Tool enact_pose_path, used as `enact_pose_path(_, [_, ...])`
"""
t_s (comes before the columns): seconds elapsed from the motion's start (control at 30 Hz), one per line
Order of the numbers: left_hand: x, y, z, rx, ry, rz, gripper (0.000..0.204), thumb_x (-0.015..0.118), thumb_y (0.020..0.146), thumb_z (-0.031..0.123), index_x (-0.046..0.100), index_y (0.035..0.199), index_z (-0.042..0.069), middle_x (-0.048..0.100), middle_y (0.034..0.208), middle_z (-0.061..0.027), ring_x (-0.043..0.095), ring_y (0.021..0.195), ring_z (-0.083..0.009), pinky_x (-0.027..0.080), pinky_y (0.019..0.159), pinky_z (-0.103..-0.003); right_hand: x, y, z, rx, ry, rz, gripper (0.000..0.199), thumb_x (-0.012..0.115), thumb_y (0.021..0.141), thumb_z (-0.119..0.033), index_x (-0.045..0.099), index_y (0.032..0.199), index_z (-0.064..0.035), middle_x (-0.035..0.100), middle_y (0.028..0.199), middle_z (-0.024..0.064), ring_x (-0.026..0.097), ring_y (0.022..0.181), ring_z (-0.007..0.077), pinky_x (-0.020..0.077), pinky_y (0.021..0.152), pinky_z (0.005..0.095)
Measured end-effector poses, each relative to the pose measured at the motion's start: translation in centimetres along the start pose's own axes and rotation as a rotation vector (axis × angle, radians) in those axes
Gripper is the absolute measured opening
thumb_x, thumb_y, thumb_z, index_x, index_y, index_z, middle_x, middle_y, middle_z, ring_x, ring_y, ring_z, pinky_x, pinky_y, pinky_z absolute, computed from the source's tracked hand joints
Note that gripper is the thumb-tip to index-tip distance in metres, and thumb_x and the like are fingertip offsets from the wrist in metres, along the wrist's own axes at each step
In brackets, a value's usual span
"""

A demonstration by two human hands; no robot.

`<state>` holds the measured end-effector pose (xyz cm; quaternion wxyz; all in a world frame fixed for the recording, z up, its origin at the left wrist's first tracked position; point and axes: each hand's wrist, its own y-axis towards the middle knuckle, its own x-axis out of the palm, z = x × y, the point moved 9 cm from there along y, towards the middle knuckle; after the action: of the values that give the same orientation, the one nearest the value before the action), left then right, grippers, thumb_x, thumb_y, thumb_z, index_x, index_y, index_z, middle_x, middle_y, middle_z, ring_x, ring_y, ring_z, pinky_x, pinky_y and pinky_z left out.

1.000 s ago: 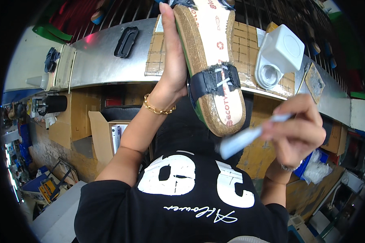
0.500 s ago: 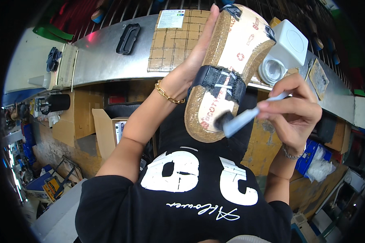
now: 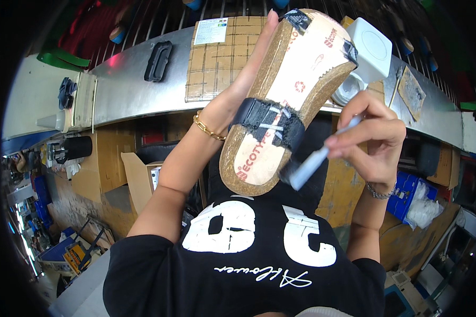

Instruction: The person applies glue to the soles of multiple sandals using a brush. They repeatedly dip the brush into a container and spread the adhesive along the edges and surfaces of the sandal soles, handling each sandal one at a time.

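Observation:
My left hand point(image 3: 250, 76) holds an unfinished cork sandal point(image 3: 288, 108), its pale printed underside turned up. Most of the fingers are hidden behind it. A dark strap point(image 3: 272, 124) wraps round the front, its rough ends folded onto the underside and joined by pale strips; dark strap ends also show at the heel. In my right hand point(image 3: 374, 141) a brush point(image 3: 309, 165) is pinched by its pale handle. Its dark bristles are at the sandal's right edge, below the strap; whether they touch is hard to tell.
On the metal bench point(image 3: 127, 87) lie a black tray point(image 3: 158, 61) and a flat cardboard box point(image 3: 217, 63). Behind the sandal stands a white plastic container point(image 3: 372, 47) beside an open round jar point(image 3: 348, 91). A blue crate point(image 3: 402, 198) with plastic bags is at lower right.
The sandal has shifted down and left with my left hand. The brush has come off the printed toe area to the sandal's right edge, and my right hand has moved slightly left.

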<state>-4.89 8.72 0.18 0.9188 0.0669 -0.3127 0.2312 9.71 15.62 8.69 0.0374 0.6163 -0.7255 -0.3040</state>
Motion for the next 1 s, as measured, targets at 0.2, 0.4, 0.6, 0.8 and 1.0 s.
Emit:
enact_pose_path(0.2, [1.0, -0.2, 0.7, 0.036, 0.144, -0.002, 0.096, 0.025, 0.095, 0.078, 0.041, 0.146, -0.001, 0.063, 0.129, -0.0218, 0.070, 0.108, -0.0208, 0.062, 0.085, -0.030, -2.4, 3.2, -0.9, -0.065, -0.255, 0.222, 0.015, 0.081, 0.077, -0.006, 0.080, 0.092, -0.0068, 0.068, 0.081, 0.0055, 0.057, 0.070, 0.0110, 0.0401, 0.061, 0.0231])
enact_pose_path(0.4, [1.8, 0.2, 1.3, -0.022, -0.013, 0.097, 0.097, 0.026, 0.093, 0.081, 0.040, 0.147, 0.001, 0.059, 0.134, -0.0205, 0.068, 0.112, -0.0218, 0.062, 0.087, -0.033, -4.1, 2.2, -2.6, -0.176, -0.587, 0.460, 0.016, 0.078, 0.076, 0.002, 0.080, 0.090, -0.0056, 0.062, 0.080, 0.0054, 0.060, 0.078, 0.0143, 0.0455, 0.069, 0.0271])
enact_pose_path(0.6, [4.1, 4.5, 6.0, 0.287, 0.055, 0.273, 0.103, 0.026, 0.088, 0.086, 0.035, 0.150, 0.005, 0.051, 0.142, -0.0145, 0.056, 0.126, -0.0223, 0.045, 0.109, -0.039, -7.4, -0.7, 3.2, 0.186, 0.285, 0.514, 0.053, 0.046, 0.103, -0.055, 0.055, 0.104, -0.0036, 0.062, 0.100, 0.0091, 0.054, 0.085, 0.0102, 0.0445, 0.079, 0.0246])
enact_pose_path(0.8, [12.8, 15.2, 5.5, 0.217, 0.223, -0.054, 0.116, 0.026, 0.081, 0.094, 0.033, 0.153, 0.004, 0.041, 0.152, -0.0190, 0.037, 0.143, -0.0268, 0.025, 0.120, -0.041, -15.9, 1.3, 4.2, 0.106, 0.242, 0.824, 0.046, 0.086, 0.077, -0.004, 0.056, 0.112, -0.0008, 0.067, 0.106, 0.0095, 0.065, 0.093, 0.0145, 0.0546, 0.082, 0.0266])
enact_pose_path(1.0, [10.8, 22.4, 4.8, -0.058, 0.329, -0.043, 0.120, 0.032, 0.086, 0.088, -0.003, 0.159, 0.000, 0.028, 0.155, -0.0334, 0.037, 0.141, -0.0425, 0.034, 0.113, -0.054, -26.2, 3.1, 14.9, 0.271, 0.480, 0.894, 0.041, 0.079, 0.081, 0.003, 0.044, 0.096, -0.0111, 0.066, 0.099, 0.0098, 0.071, 0.086, 0.0207, 0.0615, 0.074, 0.0357])
